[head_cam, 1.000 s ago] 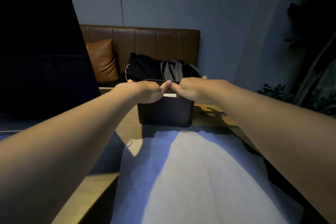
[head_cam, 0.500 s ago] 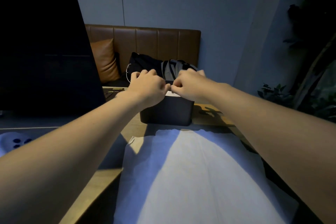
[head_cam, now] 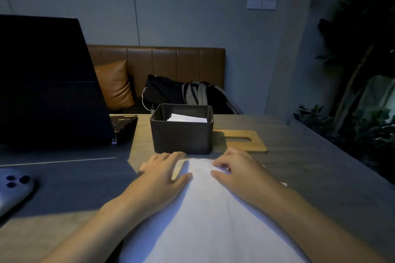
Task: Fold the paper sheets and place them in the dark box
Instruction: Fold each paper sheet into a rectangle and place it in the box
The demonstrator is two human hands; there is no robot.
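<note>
The dark box (head_cam: 181,134) stands on the table ahead of me, with folded white paper (head_cam: 187,118) lying inside it. A large white paper sheet (head_cam: 205,215) is spread on the table in front of me, its far edge just short of the box. My left hand (head_cam: 162,174) rests flat on the sheet's far left corner, fingers spread. My right hand (head_cam: 233,170) is on the far right part of the sheet, its fingertips curled and pinching the paper near the far edge.
An open laptop (head_cam: 49,83) stands at the left with its keyboard (head_cam: 124,123) beside the box. A wooden lid with a slot (head_cam: 241,140) lies right of the box. A phone (head_cam: 12,188) sits at the left edge. A sofa with bags (head_cam: 192,94) is behind the table.
Both hands have left the top of the box, where they were pushing folded paper in, and have come back down onto the far edge of the flat sheet.
</note>
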